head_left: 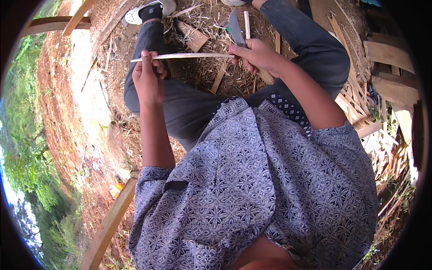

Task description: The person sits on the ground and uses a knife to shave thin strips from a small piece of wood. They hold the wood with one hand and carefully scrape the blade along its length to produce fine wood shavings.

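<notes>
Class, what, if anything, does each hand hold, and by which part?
Left hand: the pale stick, near its left end. Right hand: the curved knife, by its handle, also meeting the stick's right end.

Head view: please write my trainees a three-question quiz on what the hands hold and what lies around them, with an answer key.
1. Which hand grips the curved knife?
2. True or false: the left hand holds the thin pale stick.
3. Choose one. What lies scattered between the trouser legs?
A) stacked bricks
B) wood shavings
C) folded towels

Key: 1. The right hand. 2. True. 3. B.
</notes>
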### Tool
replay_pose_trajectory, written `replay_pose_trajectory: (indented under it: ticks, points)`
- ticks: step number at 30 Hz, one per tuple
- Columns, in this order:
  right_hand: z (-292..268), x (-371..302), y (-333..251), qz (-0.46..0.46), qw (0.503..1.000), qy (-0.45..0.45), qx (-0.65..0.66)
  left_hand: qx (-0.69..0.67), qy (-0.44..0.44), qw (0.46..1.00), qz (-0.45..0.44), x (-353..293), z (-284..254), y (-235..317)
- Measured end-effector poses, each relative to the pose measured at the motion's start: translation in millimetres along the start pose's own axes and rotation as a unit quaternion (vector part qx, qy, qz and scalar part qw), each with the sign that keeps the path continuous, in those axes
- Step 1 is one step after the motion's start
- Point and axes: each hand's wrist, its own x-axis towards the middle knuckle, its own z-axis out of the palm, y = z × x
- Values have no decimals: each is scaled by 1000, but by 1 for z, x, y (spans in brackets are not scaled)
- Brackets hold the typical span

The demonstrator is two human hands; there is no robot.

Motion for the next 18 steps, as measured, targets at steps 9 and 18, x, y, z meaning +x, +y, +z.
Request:
replay_pose_trajectory:
  ticks: [9, 18]
  points:
    - [10, -47, -21, -119, 987, -62, 90, 18, -4, 996, 87, -14, 15, 27]
    - [9, -53, -12, -154, 975, -70, 146, 14, 4, 996, 88, -15, 31, 29]
